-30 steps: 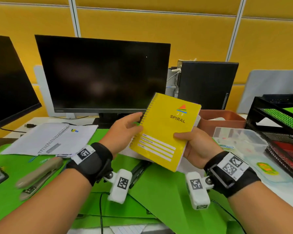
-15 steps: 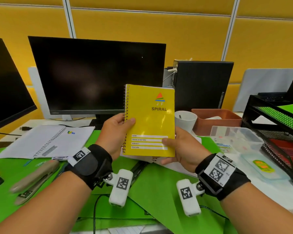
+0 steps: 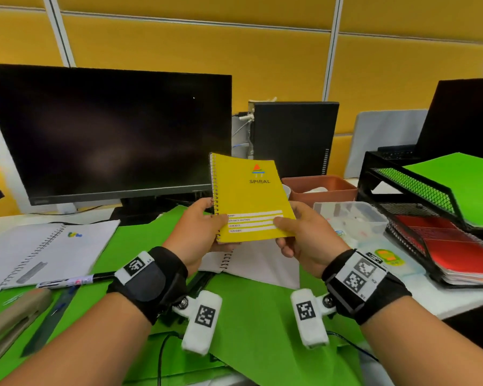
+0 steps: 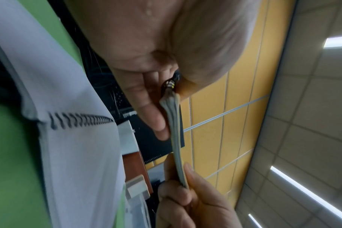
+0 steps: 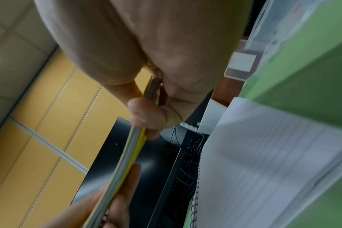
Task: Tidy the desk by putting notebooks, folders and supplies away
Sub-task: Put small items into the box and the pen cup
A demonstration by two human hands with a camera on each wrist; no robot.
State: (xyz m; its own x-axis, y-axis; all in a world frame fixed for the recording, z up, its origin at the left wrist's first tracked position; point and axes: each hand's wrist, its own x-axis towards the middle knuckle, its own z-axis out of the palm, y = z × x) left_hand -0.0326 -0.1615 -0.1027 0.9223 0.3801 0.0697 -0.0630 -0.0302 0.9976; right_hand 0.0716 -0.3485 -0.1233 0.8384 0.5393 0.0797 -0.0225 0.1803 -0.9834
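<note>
Holding a yellow notebook over the desk

Gripped in both hands, a yellow spiral-bound notebook with a printed "SPIRAL" cover [image 3: 250, 197] is held up off the desk, cover facing the camera, coil side at 9 o'clock, top tilted slightly away. Left hand [image 3: 198, 232] pinches the lower coil corner, thumb on the cover and fingers behind. Right hand [image 3: 304, 240] pinches the lower corner at 3 o'clock the same way. In the left wrist view the page block is seen edge-on [image 4: 175, 131] between thumb and fingers; the right wrist view shows the yellow cover edge [image 5: 127, 155] clamped likewise.

Directly under the notebook, an open white lined spiral pad [image 3: 258, 264] lies on green paper folders [image 3: 243, 330] spread across the desk. At 9 o'clock from the hands, a second open white spiral notebook [image 3: 48, 253] lies flat, with a black marker with a patterned label [image 3: 73, 281] along its near edge and a beige stapler [image 3: 9, 321] nearer still. At 12 o'clock stands a dark black monitor [image 3: 106, 132]; beside it, a black computer tower [image 3: 293, 137]. At 3 o'clock: a brown rectangular tray [image 3: 322, 185], a clear plastic lidded box [image 3: 352, 218], and a black wire-mesh stacked letter tray [image 3: 418, 190] with a green folder on the upper tier and red notebooks [image 3: 457, 249] on the lower.
</note>
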